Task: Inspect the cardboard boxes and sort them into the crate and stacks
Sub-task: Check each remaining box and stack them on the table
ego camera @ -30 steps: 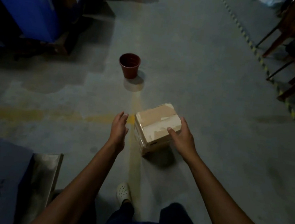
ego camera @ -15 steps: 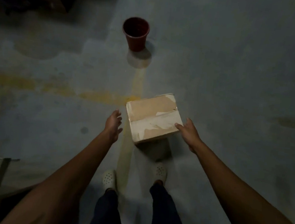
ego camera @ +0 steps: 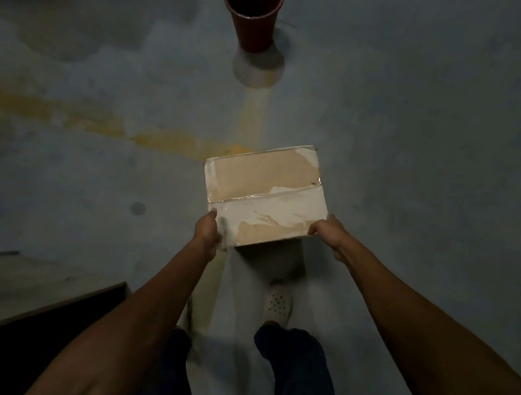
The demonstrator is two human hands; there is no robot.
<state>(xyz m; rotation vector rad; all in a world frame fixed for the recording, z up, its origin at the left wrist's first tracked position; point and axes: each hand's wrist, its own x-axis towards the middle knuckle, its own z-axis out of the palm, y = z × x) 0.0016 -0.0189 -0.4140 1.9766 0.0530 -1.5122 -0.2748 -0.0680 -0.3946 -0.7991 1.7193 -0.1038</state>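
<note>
Taped brown cardboard box (ego camera: 262,197): held off the grey concrete floor (ego camera: 414,148), ahead of the legs. We note the left hand (ego camera: 207,233) gripping its near left corner and the right hand (ego camera: 328,234) gripping the near right. Fingers (ego camera: 211,224) are curled round the edges. A dark red plastic pot (ego camera: 253,17) stands well beyond.

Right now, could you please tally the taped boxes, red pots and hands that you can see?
Taped cardboard box: 1
Red pot: 1
Hands: 2, the left hand and the right hand, each gripping a near corner of the box
Total: 4
</note>
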